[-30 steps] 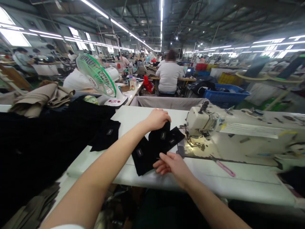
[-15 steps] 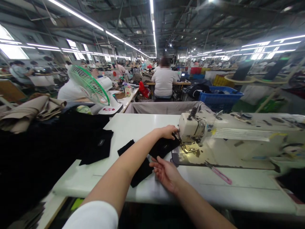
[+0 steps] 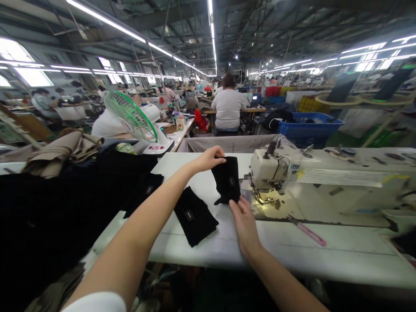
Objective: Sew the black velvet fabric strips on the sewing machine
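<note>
A black fabric piece with a small label [image 3: 224, 180] is stretched between my two hands, left of the sewing machine [image 3: 271, 169]. My left hand [image 3: 209, 158] pinches its upper left corner. At its lower right edge, my right hand [image 3: 243, 221] grips the cloth between thumb and fingers. A second labelled black fabric piece [image 3: 196, 216] lies flat on the white table [image 3: 162, 247], to the right of my left forearm. The machine's needle area is lit, and the held cloth is apart from it.
Pink-handled thread snips [image 3: 310, 234] lie on the table in front of the machine. A large heap of black cloth [image 3: 65, 208] covers the left side, with folded beige fabric [image 3: 65, 151] behind. Beyond are a green fan [image 3: 131, 115], a blue basket [image 3: 308, 128] and a seated person [image 3: 229, 106].
The held black piece has moved left, away from the needle, and is now raised upright. My right hand has gone up and closed on its lower edge. The view has shifted slightly.
</note>
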`<move>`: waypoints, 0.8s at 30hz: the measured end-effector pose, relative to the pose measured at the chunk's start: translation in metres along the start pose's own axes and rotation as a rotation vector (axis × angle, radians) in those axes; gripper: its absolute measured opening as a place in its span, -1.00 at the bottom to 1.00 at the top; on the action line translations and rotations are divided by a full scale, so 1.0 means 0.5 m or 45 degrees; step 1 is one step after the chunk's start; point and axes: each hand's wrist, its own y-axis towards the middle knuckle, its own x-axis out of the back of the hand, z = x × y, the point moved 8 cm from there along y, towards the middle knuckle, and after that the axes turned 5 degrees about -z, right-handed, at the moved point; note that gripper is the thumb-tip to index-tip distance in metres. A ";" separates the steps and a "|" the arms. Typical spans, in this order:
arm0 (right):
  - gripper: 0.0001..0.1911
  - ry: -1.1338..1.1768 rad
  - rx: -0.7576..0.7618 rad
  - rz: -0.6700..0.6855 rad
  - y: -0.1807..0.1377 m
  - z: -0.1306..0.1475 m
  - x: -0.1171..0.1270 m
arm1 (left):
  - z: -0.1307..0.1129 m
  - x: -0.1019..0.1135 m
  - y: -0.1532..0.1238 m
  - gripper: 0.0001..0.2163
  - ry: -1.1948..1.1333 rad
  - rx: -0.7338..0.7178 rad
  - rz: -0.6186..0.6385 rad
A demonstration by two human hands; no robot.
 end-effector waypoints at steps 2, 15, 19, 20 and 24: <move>-0.79 -0.073 0.163 0.026 0.007 0.025 -0.010 | -0.035 0.062 -0.023 -0.81 -0.036 -0.028 -0.098; -0.74 0.170 0.243 0.201 0.006 0.102 -0.086 | -0.048 0.212 -0.184 -0.80 -0.450 0.106 -0.425; -0.67 -0.470 0.908 -0.023 -0.048 0.231 -0.053 | 0.043 0.152 -0.259 -0.70 -0.677 0.474 -0.366; -0.68 -0.549 1.007 -0.024 -0.063 0.252 -0.055 | 0.061 0.132 -0.280 -0.71 -0.711 0.562 -0.331; -0.70 -0.624 0.977 0.114 -0.088 0.265 -0.070 | 0.100 0.107 -0.339 -0.69 -0.760 0.711 -0.361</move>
